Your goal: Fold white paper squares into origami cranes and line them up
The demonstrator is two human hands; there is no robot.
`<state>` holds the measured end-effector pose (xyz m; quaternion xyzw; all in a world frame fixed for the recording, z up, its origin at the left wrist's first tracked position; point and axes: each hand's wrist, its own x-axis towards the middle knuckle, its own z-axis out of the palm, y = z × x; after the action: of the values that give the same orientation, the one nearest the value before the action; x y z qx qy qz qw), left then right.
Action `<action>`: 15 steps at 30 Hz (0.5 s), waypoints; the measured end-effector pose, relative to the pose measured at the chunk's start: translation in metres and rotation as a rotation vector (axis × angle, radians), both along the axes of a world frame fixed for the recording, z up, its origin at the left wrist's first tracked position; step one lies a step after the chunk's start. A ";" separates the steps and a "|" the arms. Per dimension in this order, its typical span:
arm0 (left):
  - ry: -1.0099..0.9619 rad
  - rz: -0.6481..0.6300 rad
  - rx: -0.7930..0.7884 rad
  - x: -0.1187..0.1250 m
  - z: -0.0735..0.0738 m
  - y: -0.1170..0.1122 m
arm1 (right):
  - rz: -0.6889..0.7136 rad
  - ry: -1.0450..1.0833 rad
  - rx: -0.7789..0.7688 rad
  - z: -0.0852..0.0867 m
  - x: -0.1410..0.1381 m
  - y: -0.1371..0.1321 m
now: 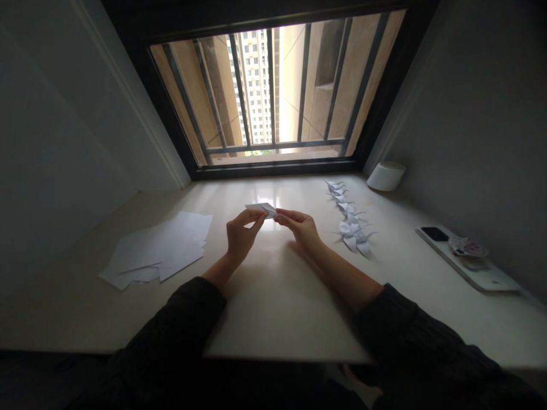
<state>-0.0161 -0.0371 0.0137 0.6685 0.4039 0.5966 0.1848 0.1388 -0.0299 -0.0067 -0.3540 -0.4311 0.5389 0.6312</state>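
A small piece of folded white paper (261, 207) is held up in front of me, above the pale sill. My left hand (243, 230) pinches it from the left and below, between thumb and fingers. At its right end, my right hand (301, 226) grips the paper with thumb and fingertips closed. Parts of the paper are hidden behind the fingers. Off to the right, several folded paper cranes (351, 215) stand in a line running toward the window. To the left lies a loose, fanned pile of white paper sheets (160, 247).
A white cup-like object (386, 176) sits in the far right corner against the wall. Nearer on the right lies a white phone (474, 267) with a round clear attachment on its back. A barred window (273, 166) closes off the far side. The sill's front edge (286, 359) runs close to my body.
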 end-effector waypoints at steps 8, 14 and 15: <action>-0.056 -0.030 -0.043 0.002 0.000 -0.001 | 0.006 0.014 0.006 -0.002 0.001 0.002; -0.128 -0.061 -0.095 0.004 0.000 -0.001 | -0.001 0.027 0.013 0.001 0.000 0.000; -0.130 -0.061 -0.098 0.004 -0.001 0.000 | -0.004 0.027 0.012 0.002 0.000 0.000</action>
<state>-0.0123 -0.0376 0.0132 0.6305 0.3994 0.6122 0.2612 0.1386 -0.0304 -0.0044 -0.3436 -0.4252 0.5398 0.6401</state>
